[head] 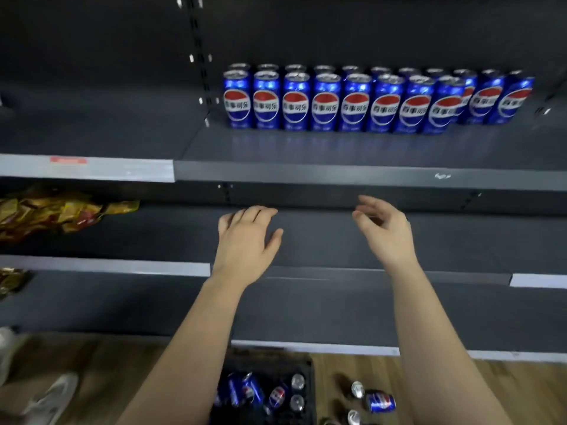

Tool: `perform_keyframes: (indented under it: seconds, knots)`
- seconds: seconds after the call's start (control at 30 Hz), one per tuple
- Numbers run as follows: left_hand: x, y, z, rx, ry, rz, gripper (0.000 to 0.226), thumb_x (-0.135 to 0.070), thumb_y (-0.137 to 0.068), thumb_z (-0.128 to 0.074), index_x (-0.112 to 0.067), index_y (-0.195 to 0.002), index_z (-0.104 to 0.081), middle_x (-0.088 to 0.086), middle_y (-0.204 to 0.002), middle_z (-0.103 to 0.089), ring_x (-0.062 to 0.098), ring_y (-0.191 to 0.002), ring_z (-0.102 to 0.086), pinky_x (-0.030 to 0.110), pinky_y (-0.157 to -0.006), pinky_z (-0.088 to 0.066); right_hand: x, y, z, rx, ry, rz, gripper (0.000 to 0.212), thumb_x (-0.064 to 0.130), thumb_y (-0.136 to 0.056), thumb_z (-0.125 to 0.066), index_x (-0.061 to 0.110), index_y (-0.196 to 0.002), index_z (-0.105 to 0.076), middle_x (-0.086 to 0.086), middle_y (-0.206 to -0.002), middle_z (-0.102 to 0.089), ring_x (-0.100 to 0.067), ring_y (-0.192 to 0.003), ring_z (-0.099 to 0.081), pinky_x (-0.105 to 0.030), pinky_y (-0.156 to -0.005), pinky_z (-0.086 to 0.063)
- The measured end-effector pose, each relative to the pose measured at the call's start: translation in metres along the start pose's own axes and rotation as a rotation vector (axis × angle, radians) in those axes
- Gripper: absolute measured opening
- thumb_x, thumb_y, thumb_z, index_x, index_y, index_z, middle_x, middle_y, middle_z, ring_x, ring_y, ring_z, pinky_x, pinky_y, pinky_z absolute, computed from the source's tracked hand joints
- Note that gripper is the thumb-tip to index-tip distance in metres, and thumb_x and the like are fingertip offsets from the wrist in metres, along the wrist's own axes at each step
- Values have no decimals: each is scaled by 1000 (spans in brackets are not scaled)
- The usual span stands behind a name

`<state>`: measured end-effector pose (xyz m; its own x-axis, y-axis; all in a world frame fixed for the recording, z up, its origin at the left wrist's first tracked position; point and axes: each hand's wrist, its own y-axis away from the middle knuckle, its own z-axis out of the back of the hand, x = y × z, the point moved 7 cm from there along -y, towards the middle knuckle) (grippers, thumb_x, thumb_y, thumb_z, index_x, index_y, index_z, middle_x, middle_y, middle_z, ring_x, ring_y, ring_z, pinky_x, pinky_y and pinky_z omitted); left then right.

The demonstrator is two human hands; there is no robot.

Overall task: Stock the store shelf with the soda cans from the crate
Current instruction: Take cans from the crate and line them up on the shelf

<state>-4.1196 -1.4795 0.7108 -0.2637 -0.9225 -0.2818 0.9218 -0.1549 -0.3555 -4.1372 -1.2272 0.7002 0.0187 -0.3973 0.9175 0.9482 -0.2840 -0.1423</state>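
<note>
1. Fingers (257, 211) of the left hand (245, 240) are straight and hold nothing; the right hand (388, 234) has its fingers loosely curled, also holding nothing.
2. Both hands hover before the middle shelf (322, 240), forearms reaching up from near.
3. Soda cans (325, 102) stand upright in two rows on the upper shelf (306, 145), far above the fingers.
4. Loose cans (277, 395) lie jumbled in the crate (270, 358), near, between the forearms.
</note>
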Motion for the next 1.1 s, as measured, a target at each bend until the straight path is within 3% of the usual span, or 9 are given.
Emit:
perform_keyframes:
  seconds: [0.13,0.47,0.73,0.9,1.1]
  knots:
    - [53,51,-2,101,-12,77,42,-38,-98,-44,-23,-137,-48,-2,-136,-53,21,-126,-45,36,-106,-21,-24,59,-49,73,55,-95,34,21,-90,-65,19,-124,-64,4,-105,-70,-3,-89,-62,-19,-83,-42]
    - [128,135,-17,245,-31,154,43,-40,-97,-43,-27,-138,-43,-2,-135,-53,20,-126,-44,37,-106,-21,-79,162,-125,181,161,-290,35,17,-89,-65,15,-124,-65,-2,-106,-71,-14,-99,-64,-17,-86,-39]
    - [144,176,-43,353,-40,189,44,-41,-97,-43,-28,-139,-42,-2,-136,-53,20,-126,-44,39,-106,-22,-104,201,-139,248,261,-383,36,17,-89,-63,14,-125,-63,-4,-110,-69,-11,-92,-59,-19,-87,-39]
    - [144,197,-57,415,-30,240,44,-41,-97,-43,-28,-139,-42,-2,-137,-51,20,-128,-42,39,-106,-22,-121,215,-135,309,305,-419,38,20,-89,-65,14,-126,-62,-3,-115,-68,-13,-100,-61,-20,-87,-39]
    - [135,224,-72,476,-10,267,44,-39,-97,-43,-28,-140,-42,-2,-137,-51,20,-130,-40,39,-107,-20,-139,238,-134,344,321,-449,39,24,-89,-66,16,-127,-62,1,-118,-66,-10,-90,-58,-19,-82,-37]
